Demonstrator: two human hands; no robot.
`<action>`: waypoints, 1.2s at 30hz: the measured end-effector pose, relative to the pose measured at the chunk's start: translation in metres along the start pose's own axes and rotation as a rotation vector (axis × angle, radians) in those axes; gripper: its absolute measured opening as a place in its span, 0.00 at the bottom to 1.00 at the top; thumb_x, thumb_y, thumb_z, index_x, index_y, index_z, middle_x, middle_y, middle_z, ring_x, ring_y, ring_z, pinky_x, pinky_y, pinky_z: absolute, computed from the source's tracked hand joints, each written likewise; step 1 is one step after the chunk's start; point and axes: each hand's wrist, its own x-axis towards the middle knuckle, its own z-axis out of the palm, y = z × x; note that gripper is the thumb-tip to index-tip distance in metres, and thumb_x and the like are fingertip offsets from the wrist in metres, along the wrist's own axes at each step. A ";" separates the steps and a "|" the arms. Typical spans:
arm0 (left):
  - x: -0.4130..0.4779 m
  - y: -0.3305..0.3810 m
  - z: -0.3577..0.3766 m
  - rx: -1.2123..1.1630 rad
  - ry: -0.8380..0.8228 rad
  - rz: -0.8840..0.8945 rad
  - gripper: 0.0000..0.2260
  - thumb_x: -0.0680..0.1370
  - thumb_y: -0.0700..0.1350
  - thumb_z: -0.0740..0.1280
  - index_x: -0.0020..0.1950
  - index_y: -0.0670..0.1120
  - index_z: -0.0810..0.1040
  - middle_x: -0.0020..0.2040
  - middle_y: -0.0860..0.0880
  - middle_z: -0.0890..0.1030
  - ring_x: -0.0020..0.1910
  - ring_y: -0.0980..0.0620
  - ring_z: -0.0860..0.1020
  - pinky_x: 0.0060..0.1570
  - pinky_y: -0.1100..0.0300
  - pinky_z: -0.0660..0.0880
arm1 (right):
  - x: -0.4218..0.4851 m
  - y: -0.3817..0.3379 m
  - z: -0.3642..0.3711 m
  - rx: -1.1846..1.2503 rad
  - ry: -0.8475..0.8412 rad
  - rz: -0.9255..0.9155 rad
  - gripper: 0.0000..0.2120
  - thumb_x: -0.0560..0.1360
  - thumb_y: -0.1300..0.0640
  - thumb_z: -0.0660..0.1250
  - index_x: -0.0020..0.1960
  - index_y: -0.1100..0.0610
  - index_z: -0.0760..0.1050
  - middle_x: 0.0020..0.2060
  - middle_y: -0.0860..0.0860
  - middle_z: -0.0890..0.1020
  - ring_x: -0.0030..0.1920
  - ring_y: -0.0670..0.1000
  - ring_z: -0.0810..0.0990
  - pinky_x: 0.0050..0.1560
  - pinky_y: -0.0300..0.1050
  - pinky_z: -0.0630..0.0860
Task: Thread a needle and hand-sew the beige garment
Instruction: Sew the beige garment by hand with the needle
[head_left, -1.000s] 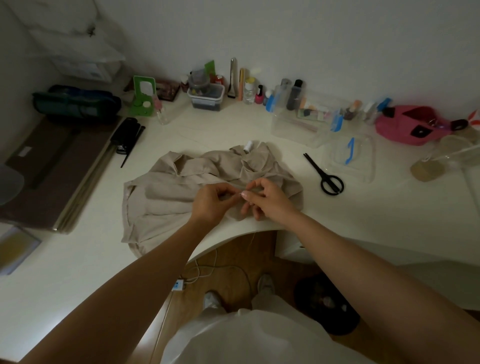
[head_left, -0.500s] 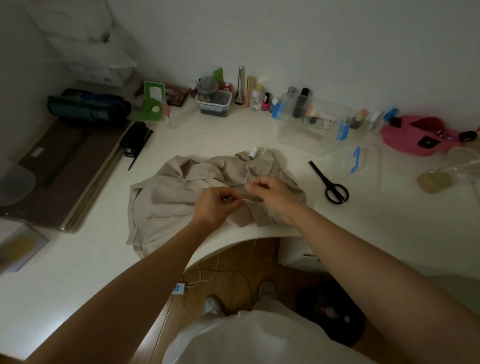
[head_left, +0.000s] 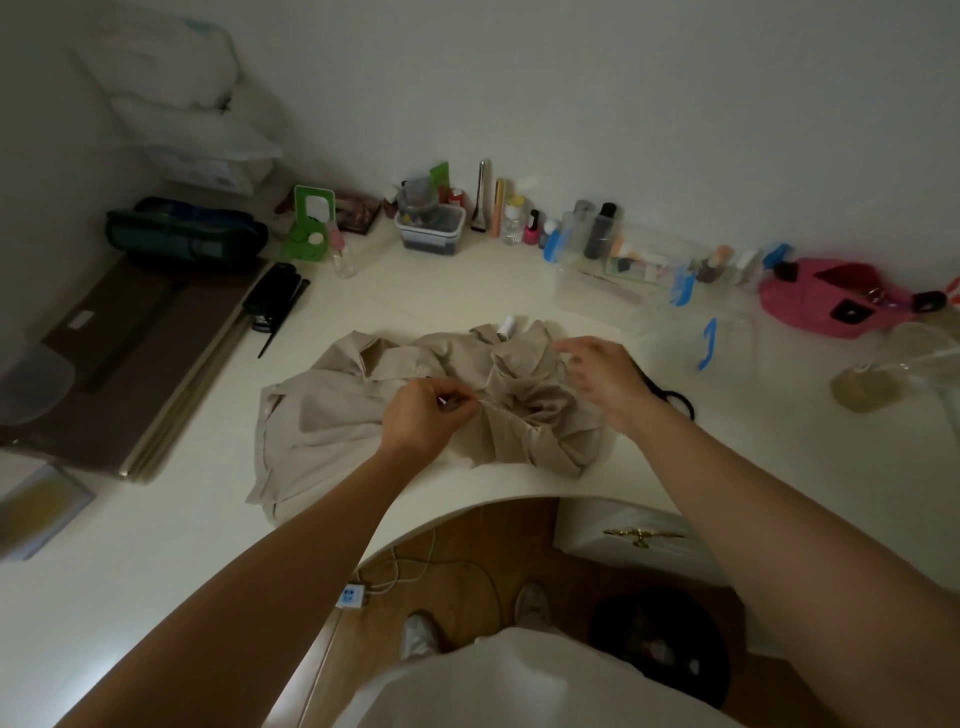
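Observation:
A crumpled beige garment (head_left: 343, 415) lies on the white desk (head_left: 156, 545) near its curved front edge. My left hand (head_left: 428, 415) rests on the cloth and pinches a fold of it between thumb and fingers. My right hand (head_left: 605, 379) hovers over the garment's right side, fingers curled, pinching something too thin to make out. A faint pale line runs between the hands; whether it is thread I cannot tell. The needle is not discernible. A white thread spool (head_left: 505, 327) stands at the garment's far edge.
Black scissors (head_left: 675, 400) lie right of the garment, partly behind my right wrist. Clear plastic boxes (head_left: 623, 275), bottles and a pink pouch (head_left: 826, 301) line the back wall. A black comb (head_left: 275, 306) and brown boards (head_left: 130, 364) sit to the left.
My right hand has moved away from the left, up and to the right. The left hand stays on the cloth. The view has shifted slightly.

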 end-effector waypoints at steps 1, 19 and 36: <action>0.000 0.000 0.000 0.003 -0.004 0.001 0.01 0.74 0.48 0.72 0.45 0.54 0.84 0.38 0.55 0.82 0.36 0.56 0.77 0.42 0.54 0.77 | -0.010 -0.004 0.012 -0.121 -0.169 -0.044 0.05 0.80 0.54 0.65 0.53 0.52 0.78 0.33 0.48 0.72 0.30 0.44 0.69 0.30 0.36 0.65; -0.001 0.000 -0.007 0.008 0.007 -0.005 0.03 0.74 0.47 0.72 0.47 0.53 0.85 0.39 0.56 0.83 0.37 0.58 0.77 0.42 0.56 0.76 | 0.017 0.004 -0.018 0.031 0.679 -0.050 0.13 0.82 0.59 0.59 0.62 0.64 0.73 0.54 0.57 0.78 0.54 0.56 0.78 0.46 0.40 0.69; 0.005 0.006 -0.008 0.050 -0.017 0.026 0.05 0.75 0.48 0.71 0.50 0.53 0.85 0.40 0.59 0.81 0.34 0.62 0.73 0.35 0.63 0.68 | -0.008 -0.004 0.028 -0.503 -0.434 -0.270 0.05 0.78 0.56 0.69 0.49 0.57 0.80 0.43 0.53 0.83 0.44 0.47 0.80 0.51 0.39 0.75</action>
